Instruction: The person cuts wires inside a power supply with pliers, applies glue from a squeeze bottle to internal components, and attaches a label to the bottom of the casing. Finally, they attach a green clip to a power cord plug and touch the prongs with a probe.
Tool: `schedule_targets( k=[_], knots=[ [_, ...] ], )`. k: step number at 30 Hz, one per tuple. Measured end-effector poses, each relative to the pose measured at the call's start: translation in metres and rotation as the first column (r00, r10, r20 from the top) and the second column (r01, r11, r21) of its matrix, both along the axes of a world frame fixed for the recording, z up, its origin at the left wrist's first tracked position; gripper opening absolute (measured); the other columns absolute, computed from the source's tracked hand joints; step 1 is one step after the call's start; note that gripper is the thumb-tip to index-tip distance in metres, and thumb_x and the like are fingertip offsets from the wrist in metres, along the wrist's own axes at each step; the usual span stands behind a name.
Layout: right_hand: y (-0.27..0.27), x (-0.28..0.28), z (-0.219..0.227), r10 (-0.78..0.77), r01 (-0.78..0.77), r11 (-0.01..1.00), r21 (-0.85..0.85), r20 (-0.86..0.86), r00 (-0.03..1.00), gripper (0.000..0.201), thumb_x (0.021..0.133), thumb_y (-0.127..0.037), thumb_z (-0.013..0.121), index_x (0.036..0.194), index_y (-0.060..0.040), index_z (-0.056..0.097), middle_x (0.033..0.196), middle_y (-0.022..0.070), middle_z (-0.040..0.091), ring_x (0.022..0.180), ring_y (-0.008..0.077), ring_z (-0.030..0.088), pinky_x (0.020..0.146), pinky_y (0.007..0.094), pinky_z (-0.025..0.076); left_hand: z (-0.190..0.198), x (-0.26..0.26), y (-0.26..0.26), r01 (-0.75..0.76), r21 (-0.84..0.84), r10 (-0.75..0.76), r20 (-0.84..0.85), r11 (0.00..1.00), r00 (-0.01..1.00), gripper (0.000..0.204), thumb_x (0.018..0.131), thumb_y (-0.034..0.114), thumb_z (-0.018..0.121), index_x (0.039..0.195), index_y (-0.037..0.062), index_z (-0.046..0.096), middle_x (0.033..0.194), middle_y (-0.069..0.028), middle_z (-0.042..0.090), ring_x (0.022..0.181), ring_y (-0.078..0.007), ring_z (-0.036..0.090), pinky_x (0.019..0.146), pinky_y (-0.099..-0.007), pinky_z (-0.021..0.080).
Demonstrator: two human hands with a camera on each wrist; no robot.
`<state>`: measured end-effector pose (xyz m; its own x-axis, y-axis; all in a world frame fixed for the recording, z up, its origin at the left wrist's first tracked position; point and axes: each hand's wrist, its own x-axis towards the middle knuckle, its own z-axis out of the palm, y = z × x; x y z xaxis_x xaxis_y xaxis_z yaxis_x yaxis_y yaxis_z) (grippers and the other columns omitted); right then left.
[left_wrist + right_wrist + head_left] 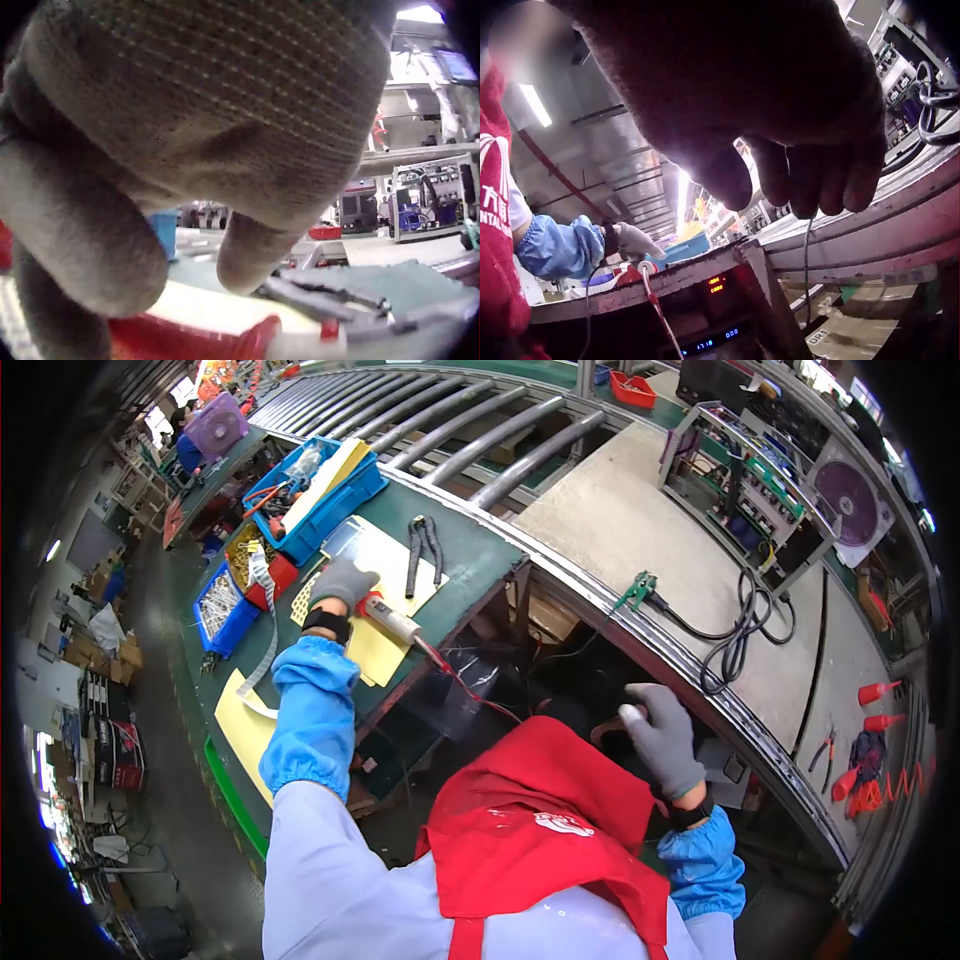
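Note:
In the head view my gloved left hand (pixel 343 582) is over yellow sheets (pixel 378 650) on the green bench, right beside the red end of a white-and-red corded hand tool (pixel 395 622). The left wrist view shows its fingers bent loosely above the tool's red part (pixel 187 339), with a gap between thumb and fingers. Two black sleeved pieces (pixel 425 555) lie just beyond, on the same sheets. My gloved right hand (pixel 665 738) is in the air beside the red apron, fingers loosely bent and holding nothing.
A blue crate (pixel 345 490) of tools, a red bin (pixel 285 575) and a blue bin (pixel 222 610) of small parts stand on the bench. Behind is a roller conveyor (pixel 440 420). At right, a black cable (pixel 740 640) and an open metal-framed unit (pixel 750 490) sit on the pale worktop.

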<state>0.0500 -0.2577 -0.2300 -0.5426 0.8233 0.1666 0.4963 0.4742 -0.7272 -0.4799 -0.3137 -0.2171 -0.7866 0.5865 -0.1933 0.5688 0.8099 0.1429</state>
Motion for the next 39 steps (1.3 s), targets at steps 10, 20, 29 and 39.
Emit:
schedule_targets(
  k=[10,20,29,39],
  knots=[
    [-0.023,-0.054,-0.002,0.091,-0.166,0.947,-0.276,-0.265,0.96,0.065,0.095,-0.046,0.064,0.142,-0.0041,0.05,0.125,0.0207,0.063,0.117,0.0351,0.062,0.1,0.0418,0.05,0.048,0.168,0.023,-0.07,0.895,-0.58,0.344,0.441,0.738,0.027,0.085,0.02,0.074,0.096,0.0024,0.057,0.082,-0.005,0.06,0.071,-0.0135,0.058,0.06,-0.0311,0.05],
    [-0.018,-0.01,0.019,-0.391,0.306,0.906,-0.293,-0.297,0.871,0.056,0.091,-0.026,0.069,0.139,-0.0013,0.052,0.1,0.0184,0.069,0.086,0.0245,0.069,0.079,0.0367,0.053,0.045,0.364,0.108,0.04,0.893,-0.8,0.381,0.448,0.464,0.039,0.086,0.029,0.079,0.094,-0.0022,0.058,0.081,-0.004,0.06,0.073,-0.0092,0.057,0.062,-0.0275,0.048],
    [0.003,0.039,0.014,-0.585,0.286,0.797,-0.531,-0.565,0.582,0.046,0.095,-0.012,0.059,0.138,0.0012,0.052,0.105,0.0061,0.063,0.084,0.0121,0.063,0.07,0.0281,0.056,0.028,0.398,0.12,0.008,0.875,-0.869,0.479,0.483,0.127,0.047,0.095,0.027,0.07,0.128,-0.003,0.056,0.085,-0.0062,0.064,0.07,-0.0104,0.06,0.061,-0.0274,0.05],
    [0.131,0.075,0.005,-0.673,0.395,0.738,-0.547,-0.557,0.486,0.032,0.09,-0.007,0.062,0.121,0.0018,0.063,0.084,0.0018,0.061,0.066,0.0102,0.059,0.056,0.0255,0.051,-0.168,0.327,0.045,0.279,0.672,-0.722,0.58,0.686,0.378,0.036,0.095,0.024,0.066,0.122,-0.0004,0.061,0.087,-0.0054,0.067,0.07,-0.0094,0.061,0.059,-0.0262,0.05]
  ],
)
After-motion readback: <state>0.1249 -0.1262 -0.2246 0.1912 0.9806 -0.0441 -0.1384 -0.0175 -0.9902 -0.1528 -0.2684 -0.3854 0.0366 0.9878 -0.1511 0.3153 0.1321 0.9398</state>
